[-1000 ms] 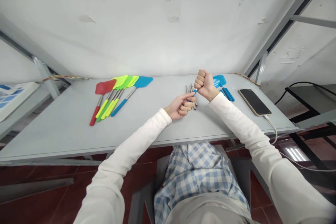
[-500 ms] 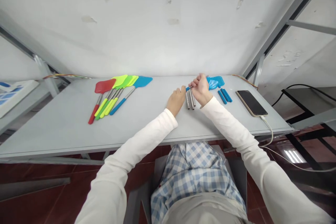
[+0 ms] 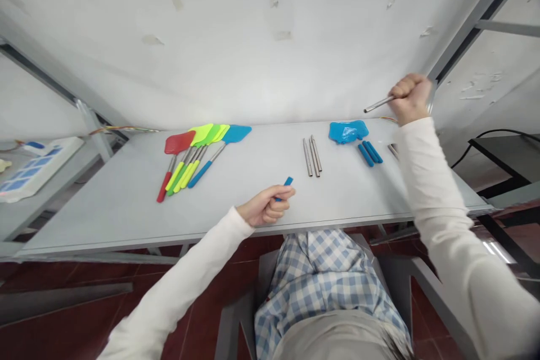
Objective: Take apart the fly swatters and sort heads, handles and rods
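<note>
In my left hand (image 3: 270, 205), low over the table's front part, a short blue handle (image 3: 288, 181) is gripped, with one end showing above the fingers. My right hand (image 3: 411, 97) is raised at the far right in a fist around a thin metal tube (image 3: 378, 104), which points left. Three more metal tubes (image 3: 313, 156) lie side by side on the table between the hands. To their right are blue fly swatter heads (image 3: 348, 131) in a pile and several loose blue handles (image 3: 370, 153). The fist hides the tube's other end.
Several assembled fly swatters (image 3: 189, 157) in red, yellow, green and blue lie fanned on the left of the grey table (image 3: 126, 208). A phone (image 3: 393, 149) is mostly covered by my right arm. A wall stands behind, with metal frame posts on both sides.
My hands have come apart from over the metal tubes. The left moved down toward the front edge with the blue handle; the right rose far to the right with a metal tube.
</note>
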Motion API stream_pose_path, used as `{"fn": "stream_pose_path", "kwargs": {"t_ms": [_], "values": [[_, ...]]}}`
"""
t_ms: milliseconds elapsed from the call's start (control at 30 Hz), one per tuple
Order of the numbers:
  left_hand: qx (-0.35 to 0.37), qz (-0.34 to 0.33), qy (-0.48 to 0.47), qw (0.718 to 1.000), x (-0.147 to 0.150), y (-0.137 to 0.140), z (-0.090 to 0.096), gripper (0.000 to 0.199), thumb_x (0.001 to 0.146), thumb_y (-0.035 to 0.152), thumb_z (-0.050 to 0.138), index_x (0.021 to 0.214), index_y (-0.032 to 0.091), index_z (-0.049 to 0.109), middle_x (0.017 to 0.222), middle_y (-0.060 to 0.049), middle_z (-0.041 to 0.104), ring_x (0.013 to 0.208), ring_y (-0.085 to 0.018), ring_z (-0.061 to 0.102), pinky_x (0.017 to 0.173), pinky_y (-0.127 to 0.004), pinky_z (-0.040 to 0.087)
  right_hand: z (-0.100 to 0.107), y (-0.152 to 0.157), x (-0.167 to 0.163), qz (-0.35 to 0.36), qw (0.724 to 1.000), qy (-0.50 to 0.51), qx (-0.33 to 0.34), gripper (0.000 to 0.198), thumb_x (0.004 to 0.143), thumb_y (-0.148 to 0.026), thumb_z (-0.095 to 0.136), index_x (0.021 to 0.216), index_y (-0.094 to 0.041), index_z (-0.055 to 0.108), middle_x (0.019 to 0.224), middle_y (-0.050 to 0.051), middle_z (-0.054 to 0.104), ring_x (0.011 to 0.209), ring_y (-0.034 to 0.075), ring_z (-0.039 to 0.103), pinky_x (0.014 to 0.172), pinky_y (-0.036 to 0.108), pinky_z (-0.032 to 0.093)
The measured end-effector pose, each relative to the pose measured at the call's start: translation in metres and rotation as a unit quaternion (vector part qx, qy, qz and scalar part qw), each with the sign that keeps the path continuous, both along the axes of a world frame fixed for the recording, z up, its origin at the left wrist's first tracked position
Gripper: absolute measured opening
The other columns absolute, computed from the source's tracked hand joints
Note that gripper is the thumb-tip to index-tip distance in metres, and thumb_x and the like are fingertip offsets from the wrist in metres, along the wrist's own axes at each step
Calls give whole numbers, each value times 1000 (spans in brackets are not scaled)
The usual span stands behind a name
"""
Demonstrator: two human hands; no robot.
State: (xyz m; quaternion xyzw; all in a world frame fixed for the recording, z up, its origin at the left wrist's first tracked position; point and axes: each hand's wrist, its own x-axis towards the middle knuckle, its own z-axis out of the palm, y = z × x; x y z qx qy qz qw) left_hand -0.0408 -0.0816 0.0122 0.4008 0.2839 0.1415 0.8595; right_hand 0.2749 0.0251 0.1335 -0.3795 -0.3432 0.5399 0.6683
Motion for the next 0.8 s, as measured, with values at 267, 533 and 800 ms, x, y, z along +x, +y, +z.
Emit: {"fn": "stream_pose_path", "kwargs": {"t_ms": [267, 533, 800], "values": [[133, 293, 25, 947, -5, 19, -1, 24, 81, 24, 50, 105, 21, 48, 77, 1, 59, 51, -8, 51, 51, -22, 46, -57, 17, -50, 118, 985, -78, -102, 30, 89, -23, 38, 59, -20, 32, 52, -8, 26, 44, 4, 24, 41, 14, 27], [266, 337, 159, 889, 4, 35, -18, 30, 75, 15, 60, 105, 16, 58, 95, -2, 60, 77, -11, 66, 82, -29, 51, -126, 31, -118, 78, 914, -383, -106, 32, 70, -5, 49, 99, -18, 49, 84, 6, 53, 73, 19, 54, 72, 40, 52], [309, 397, 212, 837, 20, 50, -30, 30, 76, 16, 61, 106, 16, 57, 98, -4, 58, 71, -9, 65, 73, -25, 51, -159, 27, -124, -23, 706, -705, 62, 75, 74, -6, 39, 146, 7, 23, 131, 31, 46, 124, 39, 41, 103, 58, 33]]}}
